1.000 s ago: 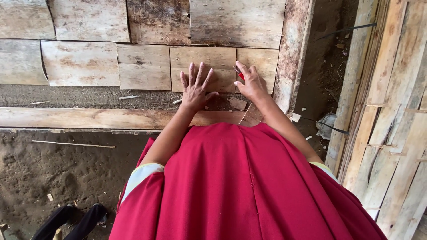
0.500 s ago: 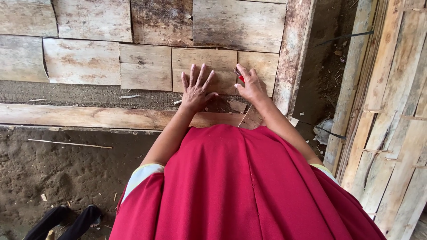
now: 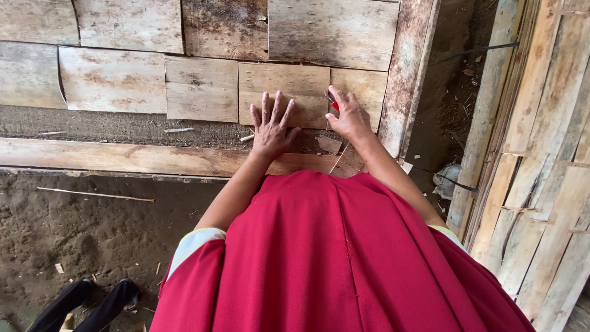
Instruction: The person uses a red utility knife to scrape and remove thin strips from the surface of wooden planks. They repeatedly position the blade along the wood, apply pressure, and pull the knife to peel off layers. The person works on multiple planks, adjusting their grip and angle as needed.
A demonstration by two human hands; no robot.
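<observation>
Veneer sheet (image 3: 284, 92) under 1 flat, spread left hand (image 3: 271, 128); right hand (image 3: 348, 117) grips 1 red tool (image 3: 334, 106).

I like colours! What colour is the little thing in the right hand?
Red tool, head view.

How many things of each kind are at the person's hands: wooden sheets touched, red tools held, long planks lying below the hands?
Wooden sheets under a hand: 2 (left hand on one, right hand on the next)
Red tool: 1
Long plank: 1
Total: 4
</observation>
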